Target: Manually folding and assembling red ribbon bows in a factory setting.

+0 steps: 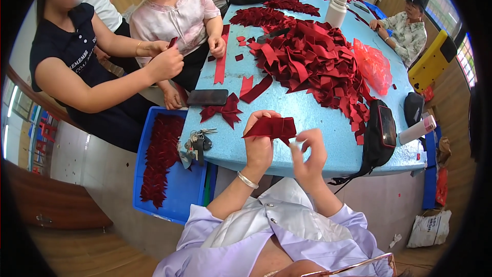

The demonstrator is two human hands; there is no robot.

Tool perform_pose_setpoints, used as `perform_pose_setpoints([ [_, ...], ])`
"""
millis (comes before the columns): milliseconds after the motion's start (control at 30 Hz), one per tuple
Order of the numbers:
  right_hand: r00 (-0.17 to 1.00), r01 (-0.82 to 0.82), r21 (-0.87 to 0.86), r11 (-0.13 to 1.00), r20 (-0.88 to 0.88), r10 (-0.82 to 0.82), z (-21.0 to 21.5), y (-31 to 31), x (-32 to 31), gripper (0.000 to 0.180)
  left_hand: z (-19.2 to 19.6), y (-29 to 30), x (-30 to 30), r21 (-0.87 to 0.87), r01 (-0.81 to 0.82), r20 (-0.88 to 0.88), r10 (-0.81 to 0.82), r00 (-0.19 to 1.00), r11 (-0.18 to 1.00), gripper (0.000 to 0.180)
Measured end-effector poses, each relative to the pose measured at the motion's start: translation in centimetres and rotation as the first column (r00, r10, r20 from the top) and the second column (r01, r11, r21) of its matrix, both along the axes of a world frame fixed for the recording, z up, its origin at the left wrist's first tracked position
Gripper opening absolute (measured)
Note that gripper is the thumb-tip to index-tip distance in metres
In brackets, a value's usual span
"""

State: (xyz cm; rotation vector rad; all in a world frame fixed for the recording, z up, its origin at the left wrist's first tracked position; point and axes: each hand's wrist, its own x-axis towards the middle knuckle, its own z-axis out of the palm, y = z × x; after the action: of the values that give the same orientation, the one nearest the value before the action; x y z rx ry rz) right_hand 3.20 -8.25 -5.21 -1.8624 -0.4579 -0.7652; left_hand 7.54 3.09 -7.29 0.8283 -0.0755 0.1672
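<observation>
In the head view, the left hand [260,146] grips a folded red ribbon [277,127] in front of the ribbon heap [307,61]; the right hand [312,153] curls just beside it, whether pinching I cannot tell. Left of the heap, a black phone [207,97] lies near a red bow [225,111]

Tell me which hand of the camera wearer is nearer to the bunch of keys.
Left. The left hand is to the right of the bunch of keys, not touching; the right hand is farther right.
</observation>
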Motion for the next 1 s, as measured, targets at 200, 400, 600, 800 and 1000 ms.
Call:
perform_pose_setpoints([
  [200, 0.746, -0.047, 0.721, 0.691, -0.435, 0.504, -2.1, -0.9, 0.7, 0.014, 0.1, -0.5, -0.6, -0.018, 0.065, -0.019, -0.066, 0.998, 0.998, 0.016],
  [400, 0.774, -0.069, 0.787, 0.613, -0.346, 0.531, -3.0, -0.5, 0.6, 0.008, 0.3, -0.2, -0.8, -0.093, 0.033, -0.033, -0.036, 0.999, 0.995, 0.010],
  [600, 0.754, -0.034, 0.853, 0.521, -0.320, 0.573, -3.1, -0.3, -0.1, 0.007, 0.0, -0.3, -1.1, -0.122, 0.029, -0.018, -0.032, 0.999, 0.992, 0.009],
  [800, 0.800, -0.054, 0.763, 0.644, -0.353, 0.485, -3.5, -0.3, 0.1, 0.010, 0.0, -0.4, -1.4, -0.007, -0.011, -0.010, 0.011, 1.000, 1.000, 0.015],
  [1000, 0.846, -0.146, 0.704, 0.695, -0.276, 0.457, -2.2, 0.6, 0.8, 0.020, 0.5, -0.5, -1.9, 0.338, -0.138, 0.128, 0.100, 0.987, 0.931, 0.013],
])
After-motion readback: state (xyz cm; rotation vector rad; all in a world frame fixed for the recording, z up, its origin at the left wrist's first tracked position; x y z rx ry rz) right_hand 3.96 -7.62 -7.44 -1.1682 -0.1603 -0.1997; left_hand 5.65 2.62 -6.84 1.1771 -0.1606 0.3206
